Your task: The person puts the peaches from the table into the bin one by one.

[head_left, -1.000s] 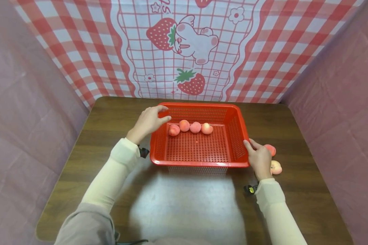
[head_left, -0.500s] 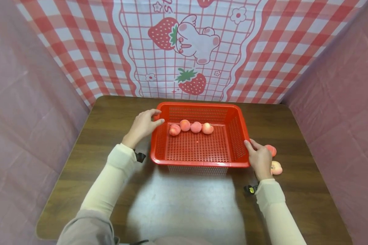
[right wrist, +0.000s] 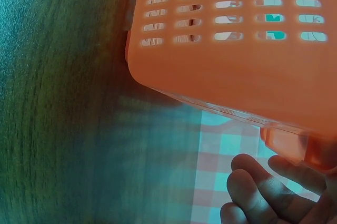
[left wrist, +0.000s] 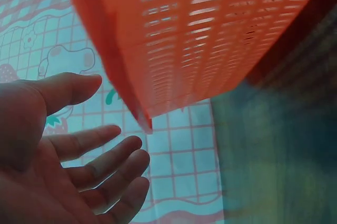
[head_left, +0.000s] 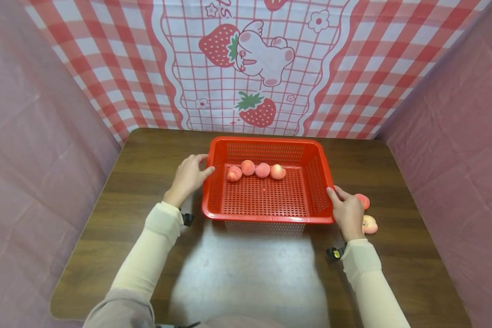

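Observation:
A red plastic basket [head_left: 266,219] stands on the table with several peaches [head_left: 263,170] in a row toward its back left. My left hand [head_left: 187,177] is at the basket's left rim, thumb and fingers apart; in the left wrist view the hand [left wrist: 79,155] has loosely bent fingers beside the basket wall [left wrist: 158,45], with no clear contact. The right hand [head_left: 347,212] grips the right rim, thumb on top; the right wrist view has its fingers [right wrist: 250,190] below the rim, by the basket's corner [right wrist: 226,71].
Outside the basket, two more peaches lie right of my right hand: a red one [head_left: 363,201] and a paler one [head_left: 370,224]. Behind the brown table [head_left: 139,182] hangs a checked strawberry cloth [head_left: 266,45], and pink cloths hang at both sides.
My left hand has moved left and down, from above the basket's back left corner to its left rim. The right hand and the basket look almost unmoved.

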`<state>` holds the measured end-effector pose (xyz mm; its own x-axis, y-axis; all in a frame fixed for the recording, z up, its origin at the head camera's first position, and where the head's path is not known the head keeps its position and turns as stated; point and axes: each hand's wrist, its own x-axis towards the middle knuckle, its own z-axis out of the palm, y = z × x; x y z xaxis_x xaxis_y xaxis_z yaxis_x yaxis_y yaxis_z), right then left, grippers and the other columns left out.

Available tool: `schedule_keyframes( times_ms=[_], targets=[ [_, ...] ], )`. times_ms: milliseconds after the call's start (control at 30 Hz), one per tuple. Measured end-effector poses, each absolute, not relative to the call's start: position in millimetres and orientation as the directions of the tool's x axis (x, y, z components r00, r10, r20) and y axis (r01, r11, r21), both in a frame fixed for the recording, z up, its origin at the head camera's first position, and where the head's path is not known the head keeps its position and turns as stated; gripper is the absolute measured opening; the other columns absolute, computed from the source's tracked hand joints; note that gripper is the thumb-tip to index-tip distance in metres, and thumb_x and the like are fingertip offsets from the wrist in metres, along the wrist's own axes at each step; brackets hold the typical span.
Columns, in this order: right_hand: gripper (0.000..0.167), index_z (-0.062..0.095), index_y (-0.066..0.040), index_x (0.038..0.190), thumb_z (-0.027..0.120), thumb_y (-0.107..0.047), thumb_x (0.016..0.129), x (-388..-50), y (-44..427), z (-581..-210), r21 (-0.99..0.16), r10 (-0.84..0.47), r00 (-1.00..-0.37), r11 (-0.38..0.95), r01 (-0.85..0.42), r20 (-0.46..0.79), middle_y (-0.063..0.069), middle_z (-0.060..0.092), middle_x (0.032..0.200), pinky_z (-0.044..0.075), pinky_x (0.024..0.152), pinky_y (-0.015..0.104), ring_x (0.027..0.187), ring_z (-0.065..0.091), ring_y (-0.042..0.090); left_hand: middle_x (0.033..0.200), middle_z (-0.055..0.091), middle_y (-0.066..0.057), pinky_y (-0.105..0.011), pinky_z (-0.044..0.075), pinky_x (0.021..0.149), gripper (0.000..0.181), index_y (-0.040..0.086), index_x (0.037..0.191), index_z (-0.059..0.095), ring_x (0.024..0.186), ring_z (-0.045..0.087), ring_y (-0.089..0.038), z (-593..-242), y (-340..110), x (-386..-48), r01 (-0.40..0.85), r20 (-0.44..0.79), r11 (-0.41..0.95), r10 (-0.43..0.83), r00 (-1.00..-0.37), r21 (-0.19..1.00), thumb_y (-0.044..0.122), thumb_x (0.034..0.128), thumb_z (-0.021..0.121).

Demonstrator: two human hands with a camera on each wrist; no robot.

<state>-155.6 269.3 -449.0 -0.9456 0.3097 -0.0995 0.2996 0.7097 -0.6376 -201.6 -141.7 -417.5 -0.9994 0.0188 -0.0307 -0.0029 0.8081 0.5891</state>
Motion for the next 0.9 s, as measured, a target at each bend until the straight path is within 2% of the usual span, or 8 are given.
schedule_keyframes(
  times_ms=[200,400,567,733,900],
  targets=[
    [0.064,0.048,-0.016,0.143,0.044,-0.059,0.095,-156.0,268.5,-448.0,-0.640,0.321,-0.934,0.688,0.342,-0.154,0.018,0.054,0.138,0.043,0.104,0.051,0.125,0.054,0.038,0.123,0.062,-0.017,-0.048,0.042,0.102,0.054,0.001,0.137,0.053,0.116,0.055,-0.035,-425.4,-140.8,-197.3,-0.024,-0.035,0.819,-0.005,-0.999,0.573,0.031,0.0933,0.062],
    [0.063,0.050,-0.016,0.142,0.045,-0.058,0.096,-155.5,267.6,-447.7,-0.637,0.320,-0.938,0.697,0.329,-0.134,0.018,0.055,0.137,0.043,0.102,0.051,0.124,0.054,0.038,0.116,0.065,-0.014,-0.046,0.045,0.097,0.051,0.003,0.137,0.054,0.108,0.060,-0.031,-435.9,-138.1,-193.9,-0.040,0.000,0.789,-0.051,-0.999,0.613,0.030,0.0938,0.062],
    [0.062,0.051,-0.015,0.141,0.046,-0.057,0.096,-155.1,268.6,-449.3,-0.647,0.311,-0.943,0.696,0.313,-0.121,0.018,0.056,0.137,0.043,0.103,0.052,0.124,0.054,0.038,0.118,0.067,-0.016,-0.047,0.046,0.096,0.053,0.002,0.139,0.052,0.108,0.063,-0.032,-443.6,-134.6,-193.0,-0.046,0.018,0.779,-0.073,-0.997,0.625,0.030,0.0939,0.061],
    [0.061,0.053,-0.015,0.140,0.046,-0.056,0.096,-154.9,269.8,-449.8,-0.648,0.301,-0.949,0.705,0.289,-0.096,0.019,0.058,0.134,0.042,0.103,0.052,0.124,0.055,0.039,0.114,0.068,-0.018,-0.048,0.047,0.095,0.052,0.000,0.137,0.053,0.106,0.064,-0.033,-449.7,-130.1,-193.3,-0.018,0.091,0.768,-0.100,-0.991,0.640,0.029,0.0942,0.060],
    [0.063,0.050,-0.015,0.142,0.044,-0.058,0.096,-155.1,269.9,-447.9,-0.645,0.292,-0.948,0.703,0.300,-0.122,0.019,0.056,0.137,0.042,0.104,0.052,0.125,0.054,0.039,0.106,0.068,-0.018,-0.049,0.049,0.087,0.048,0.004,0.137,0.055,0.097,0.065,-0.035,-457.7,-125.7,-192.1,-0.016,0.152,0.733,-0.163,-0.975,0.680,0.026,0.0946,0.059]
  ],
)
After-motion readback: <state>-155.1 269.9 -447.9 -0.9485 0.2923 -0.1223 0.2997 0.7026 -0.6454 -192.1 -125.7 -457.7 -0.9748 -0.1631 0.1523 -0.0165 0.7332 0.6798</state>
